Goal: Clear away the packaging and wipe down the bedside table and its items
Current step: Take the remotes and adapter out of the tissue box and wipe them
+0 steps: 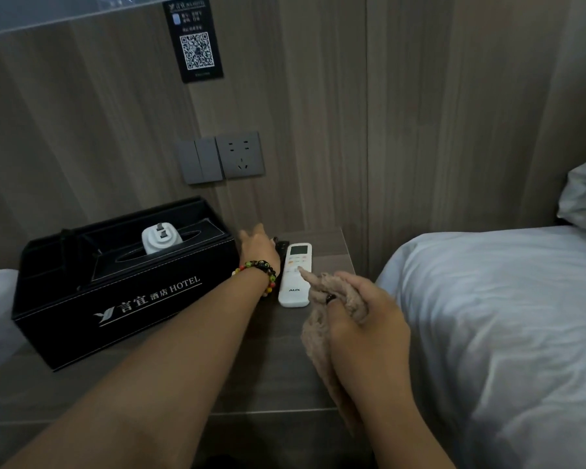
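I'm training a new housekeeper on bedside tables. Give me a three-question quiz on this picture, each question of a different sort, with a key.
1. True or false: the white remote lies on the bedside table, to the right of the black tissue box.
2. Which of the hands holds the brown cloth? A) left hand B) right hand C) neither
3. Fill in: the white plug adapter sits on top of the ____.

Key: 1 true; 2 B; 3 tissue box.
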The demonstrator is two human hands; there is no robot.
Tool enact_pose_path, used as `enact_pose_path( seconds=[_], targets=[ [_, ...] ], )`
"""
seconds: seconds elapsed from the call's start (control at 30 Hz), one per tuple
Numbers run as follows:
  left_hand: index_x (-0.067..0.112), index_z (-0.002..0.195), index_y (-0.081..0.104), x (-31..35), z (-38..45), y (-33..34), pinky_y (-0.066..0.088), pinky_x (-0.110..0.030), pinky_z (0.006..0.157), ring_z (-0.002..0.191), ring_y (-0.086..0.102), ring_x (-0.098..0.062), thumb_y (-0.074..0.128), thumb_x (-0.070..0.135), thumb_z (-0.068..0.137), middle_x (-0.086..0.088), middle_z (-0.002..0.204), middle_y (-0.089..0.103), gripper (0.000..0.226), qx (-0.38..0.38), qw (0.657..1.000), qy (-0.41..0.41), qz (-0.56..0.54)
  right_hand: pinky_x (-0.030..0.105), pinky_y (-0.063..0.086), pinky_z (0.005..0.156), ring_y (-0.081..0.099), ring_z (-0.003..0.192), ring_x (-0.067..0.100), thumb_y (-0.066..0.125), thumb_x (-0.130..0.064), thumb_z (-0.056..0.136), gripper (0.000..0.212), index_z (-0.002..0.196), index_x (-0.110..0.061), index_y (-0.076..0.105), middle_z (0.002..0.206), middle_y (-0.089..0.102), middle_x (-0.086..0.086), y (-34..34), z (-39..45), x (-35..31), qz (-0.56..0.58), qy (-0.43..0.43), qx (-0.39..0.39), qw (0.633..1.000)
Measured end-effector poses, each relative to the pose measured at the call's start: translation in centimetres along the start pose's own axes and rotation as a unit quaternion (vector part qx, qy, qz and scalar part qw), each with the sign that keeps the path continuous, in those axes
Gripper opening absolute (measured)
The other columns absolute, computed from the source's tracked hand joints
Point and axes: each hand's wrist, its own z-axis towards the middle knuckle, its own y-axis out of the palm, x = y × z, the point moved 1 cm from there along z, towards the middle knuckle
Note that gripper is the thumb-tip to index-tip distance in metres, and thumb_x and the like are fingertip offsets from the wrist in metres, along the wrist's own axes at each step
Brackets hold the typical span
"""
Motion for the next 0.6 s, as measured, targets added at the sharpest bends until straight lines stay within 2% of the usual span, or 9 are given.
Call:
enact_pose_path(
  seconds=[0.2, 0.37, 0.43, 0.5, 0.6],
  targets=[
    [0.013, 0.147, 0.029, -0.4, -0.2, -0.2, 0.036, -0.035, 0.107, 0.132, 0.039, -0.035, 0.049, -0.006, 0.09, -0.021, 0.15, 0.022, 0.063, -0.032, 0.999, 0.004, 0.026, 0.02, 0.044, 0.089, 0.058, 0.097, 0.006, 0.06, -0.016, 0.087, 0.026, 0.107, -0.03, 0.068, 0.102, 0.065, -0.008, 0.4, 0.4, 0.0, 0.004, 0.0, 0.002, 1.0],
    [0.012, 0.148, 0.027, -0.7, -1.7, -1.1, 0.03, -0.03, 0.111, 0.135, 0.035, -0.033, 0.054, -0.008, 0.086, -0.019, 0.149, 0.022, 0.071, -0.024, 0.999, 0.038, -0.011, 0.027, 0.047, 0.092, 0.059, 0.097, 0.009, 0.058, -0.021, 0.088, 0.026, 0.111, -0.03, 0.067, 0.104, 0.065, -0.007, 0.8, 0.5, 0.2, -0.033, -0.016, -0.01, 0.999],
    [0.01, 0.147, 0.03, -0.5, -2.7, -1.9, 0.027, -0.027, 0.112, 0.134, 0.035, -0.03, 0.053, -0.009, 0.084, -0.016, 0.147, 0.027, 0.07, -0.012, 0.996, 0.069, -0.053, 0.028, 0.046, 0.093, 0.059, 0.096, 0.01, 0.057, -0.02, 0.089, 0.024, 0.108, -0.031, 0.066, 0.104, 0.065, -0.006, 0.8, 0.4, 0.1, -0.042, -0.028, -0.018, 0.999],
    [0.009, 0.143, 0.036, -0.2, -3.7, -3.1, 0.031, -0.026, 0.111, 0.131, 0.04, -0.025, 0.052, -0.009, 0.084, -0.013, 0.143, 0.035, 0.064, 0.007, 0.99, 0.101, -0.102, 0.026, 0.042, 0.091, 0.057, 0.096, 0.011, 0.055, -0.019, 0.091, 0.023, 0.106, -0.032, 0.065, 0.103, 0.065, -0.006, 0.9, 0.3, 0.0, -0.067, -0.046, -0.025, 0.996],
    [0.012, 0.132, 0.049, -0.7, -5.4, -6.3, 0.04, -0.011, 0.095, 0.117, 0.054, -0.01, 0.045, -0.008, 0.087, -0.004, 0.132, 0.049, 0.049, 0.052, 0.973, 0.149, -0.169, 0.022, 0.036, 0.088, 0.055, 0.093, 0.01, 0.056, -0.018, 0.091, 0.023, 0.103, -0.035, 0.064, 0.103, 0.066, -0.005, 1.0, 0.1, 0.2, -0.097, -0.079, -0.022, 0.992]
  ],
)
